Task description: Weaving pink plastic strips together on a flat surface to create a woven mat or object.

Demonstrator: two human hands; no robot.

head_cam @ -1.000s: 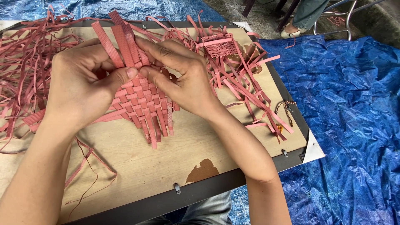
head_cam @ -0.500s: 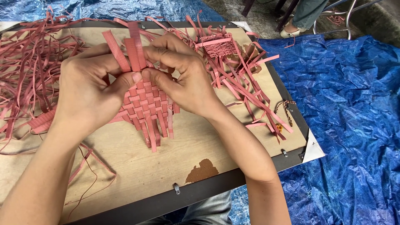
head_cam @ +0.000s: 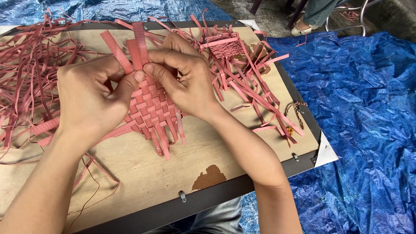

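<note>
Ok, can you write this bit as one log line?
left hand: pinching pink strips | right hand: pinching same | woven mat: on board

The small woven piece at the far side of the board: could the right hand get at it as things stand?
Probably yes. The small woven piece lies just beyond the right hand, with only loose pink strips around it, but that hand is busy pinching the woven mat.

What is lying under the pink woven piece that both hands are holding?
Under the pink woven piece lies the brown board, bare below its loose ends. The left hand and right hand cover its upper edges, so anything beneath there is hidden.
</note>
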